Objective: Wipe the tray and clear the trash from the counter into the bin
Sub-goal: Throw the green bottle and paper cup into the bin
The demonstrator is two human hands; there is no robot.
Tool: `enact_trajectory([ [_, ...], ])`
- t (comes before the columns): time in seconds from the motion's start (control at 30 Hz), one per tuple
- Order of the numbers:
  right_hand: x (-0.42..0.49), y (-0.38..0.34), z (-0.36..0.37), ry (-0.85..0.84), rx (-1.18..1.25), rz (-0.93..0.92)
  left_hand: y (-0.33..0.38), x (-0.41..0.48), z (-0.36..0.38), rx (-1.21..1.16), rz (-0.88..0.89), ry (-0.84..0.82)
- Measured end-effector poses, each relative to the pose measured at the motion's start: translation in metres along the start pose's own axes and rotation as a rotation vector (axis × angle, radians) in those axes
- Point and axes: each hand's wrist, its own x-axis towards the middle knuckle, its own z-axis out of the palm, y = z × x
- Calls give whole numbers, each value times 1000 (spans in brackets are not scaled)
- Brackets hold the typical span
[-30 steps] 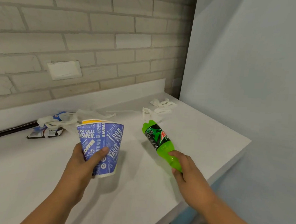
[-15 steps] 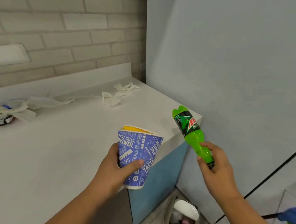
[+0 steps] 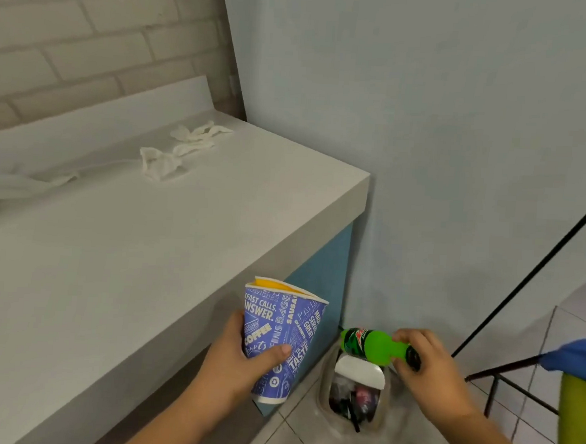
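Note:
My left hand (image 3: 242,359) grips a crushed blue paper cup (image 3: 279,334) with white lettering, held past the counter's front corner. My right hand (image 3: 426,370) grips a green soda bottle (image 3: 375,345) by its neck end, lying sideways directly above the bin (image 3: 355,393). The bin sits on the tiled floor by the counter's blue side, its white lid tipped and trash visible inside. Crumpled white napkins (image 3: 175,153) lie on the white counter (image 3: 118,252) near the back wall.
A pale wall (image 3: 427,127) rises right behind the bin. A dark metal frame (image 3: 501,375) and a blue and yellow object (image 3: 580,387) stand at the right edge. More white paper (image 3: 16,184) lies at the counter's left.
The view has swung right and down to the bin. Both hands have carried the cup and bottle off the counter; the bottle has tipped from upright to sideways over the bin.

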Motion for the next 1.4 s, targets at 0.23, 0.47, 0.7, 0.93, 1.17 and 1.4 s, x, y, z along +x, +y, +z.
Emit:
enact_trajectory([
  [0.23,-23,71,89,-143,-50,107,-88,57,31,93,42,15],
  [0.47,-48,152,180,-227,-305,-94,-201,102,60,144,38,64],
  [0.7,-65,227,249,-167,-698,-547,-309,153,103,116,82,32],
  [0.93,-75,282,294,-56,-832,-574,-385,178,129,93,96,-44],
  [1.17,-69,287,302,-11,-739,-203,-404,173,111,115,96,-97],
  [1.4,-67,288,312,-26,-799,-50,-415,178,113,95,97,-108],
])
